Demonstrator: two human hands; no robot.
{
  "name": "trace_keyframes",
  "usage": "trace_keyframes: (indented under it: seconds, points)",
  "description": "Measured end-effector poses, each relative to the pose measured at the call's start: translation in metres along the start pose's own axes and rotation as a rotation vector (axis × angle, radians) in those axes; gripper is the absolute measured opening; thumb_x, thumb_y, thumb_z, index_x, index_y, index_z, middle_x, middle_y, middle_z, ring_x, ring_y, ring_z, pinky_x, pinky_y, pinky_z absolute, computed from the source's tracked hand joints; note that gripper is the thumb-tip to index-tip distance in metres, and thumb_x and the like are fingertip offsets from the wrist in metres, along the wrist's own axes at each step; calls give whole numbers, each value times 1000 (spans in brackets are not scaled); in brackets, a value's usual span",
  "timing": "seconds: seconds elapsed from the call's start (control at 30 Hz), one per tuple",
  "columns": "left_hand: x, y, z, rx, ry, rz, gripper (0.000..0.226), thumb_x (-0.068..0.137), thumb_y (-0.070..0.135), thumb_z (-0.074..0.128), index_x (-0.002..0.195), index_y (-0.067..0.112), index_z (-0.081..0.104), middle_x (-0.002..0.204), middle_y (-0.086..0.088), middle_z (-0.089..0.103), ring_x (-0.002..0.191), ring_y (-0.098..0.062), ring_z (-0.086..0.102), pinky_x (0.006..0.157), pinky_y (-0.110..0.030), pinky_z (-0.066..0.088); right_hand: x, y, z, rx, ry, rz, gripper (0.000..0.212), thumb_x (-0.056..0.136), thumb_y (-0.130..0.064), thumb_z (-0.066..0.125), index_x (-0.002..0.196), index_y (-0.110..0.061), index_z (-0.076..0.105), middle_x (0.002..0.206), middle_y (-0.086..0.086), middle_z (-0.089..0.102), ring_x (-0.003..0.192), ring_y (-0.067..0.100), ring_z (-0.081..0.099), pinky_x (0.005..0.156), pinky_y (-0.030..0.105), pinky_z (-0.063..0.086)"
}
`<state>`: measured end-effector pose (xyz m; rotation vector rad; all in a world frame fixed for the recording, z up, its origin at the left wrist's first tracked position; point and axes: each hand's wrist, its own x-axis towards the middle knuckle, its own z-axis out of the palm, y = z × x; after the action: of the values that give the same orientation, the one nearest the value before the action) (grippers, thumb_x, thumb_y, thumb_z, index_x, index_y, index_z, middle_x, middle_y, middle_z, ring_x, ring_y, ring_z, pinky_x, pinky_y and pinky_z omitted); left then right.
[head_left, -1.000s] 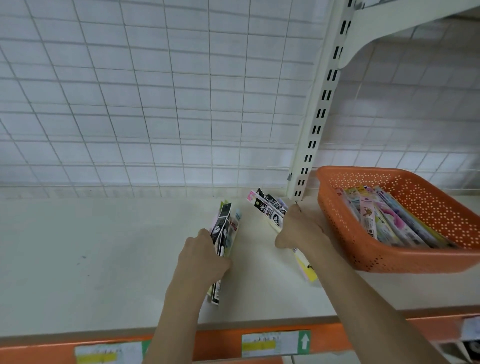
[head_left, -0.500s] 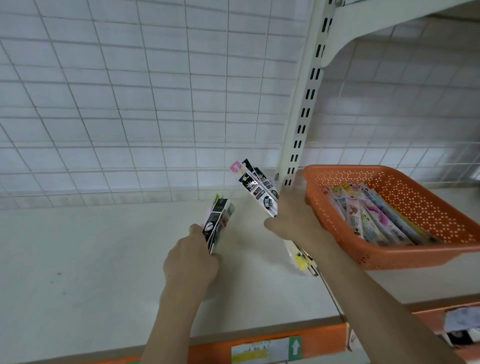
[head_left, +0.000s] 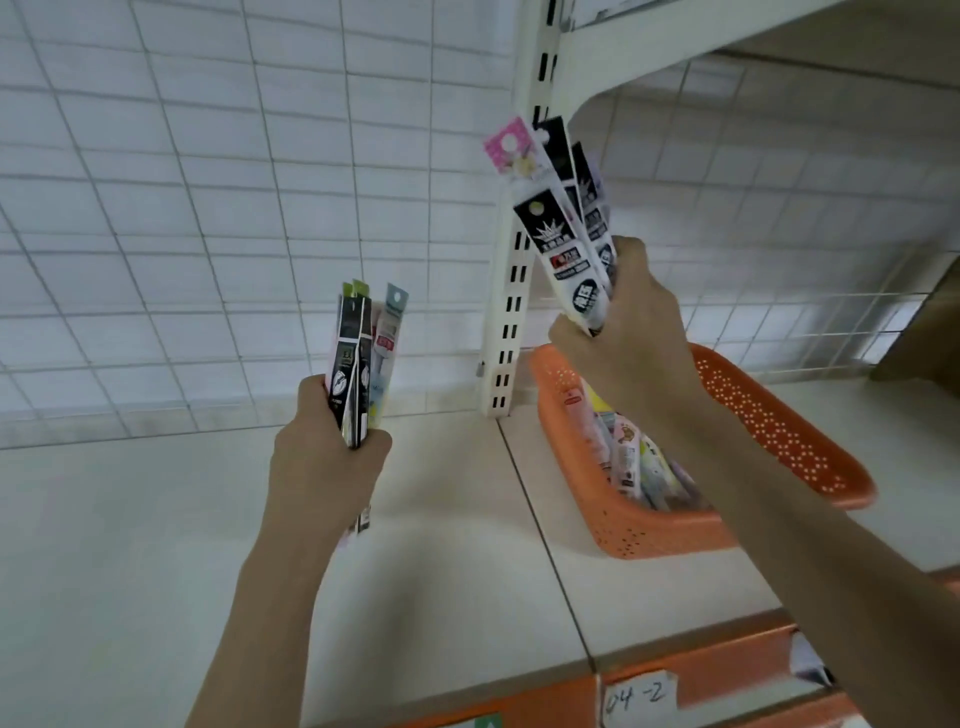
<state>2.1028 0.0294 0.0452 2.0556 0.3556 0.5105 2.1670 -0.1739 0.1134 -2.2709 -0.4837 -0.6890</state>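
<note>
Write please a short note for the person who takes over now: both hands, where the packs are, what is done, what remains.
Left grip holds a bundle of slim packs upright over the white shelf.
Right grip holds a second bundle, raised higher, near the orange basket, which contains more packs.
Done: both bundles are in hand, off the shelf.
Left: probably sorting them into place.

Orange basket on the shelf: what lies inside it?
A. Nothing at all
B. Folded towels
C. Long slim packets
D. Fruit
C: long slim packets lie heaped in the orange basket, similar to the left bundle gripped by the left hand and the right bundle gripped by the right hand.
</note>
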Motion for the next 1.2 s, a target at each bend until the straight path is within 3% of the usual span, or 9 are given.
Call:
trace_keyframes:
  seconds: [0.2,0.37,0.53,0.7,0.8,0.93,1.03,1.1,1.2]
  points:
    - [-14,34,30,-29,-36,24,30,82,6,55,103,22,41,73,3,54,61,-10,49,50,-22,32,-13,78,-39,-139,-74,163,46,83,-10,62,120,-10,36,87,0,52,62,3,48,45,16,33]
    - [-23,58,49,-17,-47,35,30,83,7,54,105,22,41,75,3,54,62,-10,49,49,-22,33,-16,127,-61,-35,-157,455,67,84,-12,62,135,-13,19,87,8,56,64,22,56,55,36,51]
    - [-33,79,63,9,-46,59,29,83,9,55,104,23,42,78,1,55,60,-12,50,47,-22,33,-18,158,-62,-15,-382,603,96,81,-9,66,146,-24,-4,80,12,59,49,19,53,42,23,41]
    - [-38,98,72,86,-31,86,28,83,8,57,103,19,42,75,8,52,64,-4,48,50,-18,32,-25,172,-53,-115,-543,555,87,81,-13,68,146,-20,12,93,13,65,57,16,58,42,20,42]
    - [-42,110,81,124,-37,86,27,82,9,58,102,19,43,76,9,52,65,-2,47,50,-16,31,-31,176,-51,-281,-583,464,79,81,-26,69,143,-12,24,120,22,55,73,22,60,41,20,33]
    - [-48,128,98,149,-66,84,23,82,11,59,101,17,46,78,4,54,63,-4,48,48,-17,32,-35,187,-52,-483,-665,391,73,80,-59,58,130,-8,40,119,18,58,106,32,56,71,32,45]
    - [-48,143,113,169,-119,96,24,82,13,61,100,16,45,79,5,53,63,-3,48,46,-16,32,-33,187,-63,-513,-709,331,71,83,-69,43,123,-11,48,125,18,55,125,37,42,107,47,31]
    - [-46,149,123,202,-156,88,26,82,14,62,101,16,44,80,5,52,64,-4,49,46,-17,34,-30,185,-79,-447,-633,285,60,89,-61,40,119,-11,51,136,17,42,131,35,30,109,45,25]
    - [-38,155,133,248,-183,47,28,81,14,63,102,14,44,83,-2,54,62,-11,51,45,-21,39,-26,197,-100,-311,-341,172,38,95,-37,45,119,-10,57,130,15,46,121,29,43,102,34,34]
